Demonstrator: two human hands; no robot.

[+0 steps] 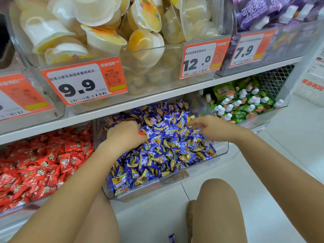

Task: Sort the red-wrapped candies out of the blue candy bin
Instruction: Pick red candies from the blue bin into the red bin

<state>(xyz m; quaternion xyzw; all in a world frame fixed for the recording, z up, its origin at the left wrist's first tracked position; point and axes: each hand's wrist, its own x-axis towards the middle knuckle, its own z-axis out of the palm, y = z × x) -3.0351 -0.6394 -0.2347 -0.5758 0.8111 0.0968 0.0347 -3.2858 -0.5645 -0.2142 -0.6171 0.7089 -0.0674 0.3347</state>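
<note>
A clear bin (223, 149) on the lower shelf is heaped with blue-and-yellow wrapped candies (168, 151). My left hand (125, 135) rests on the heap at the bin's back left, fingers curled, and a sliver of red-wrapped candy (141, 132) shows in its grip by the thumb. My right hand (213, 128) lies over the back right of the heap with its fingers stretched toward the middle. Small red slivers show under its palm; what they are is hidden.
To the left stands a bin of red-wrapped candies (43, 163). Green pouches with white caps (245, 104) fill the bin to the right. The shelf above (140, 102) overhangs, carrying jelly cups and price tags. One blue candy (171, 238) lies on the white floor between my knees.
</note>
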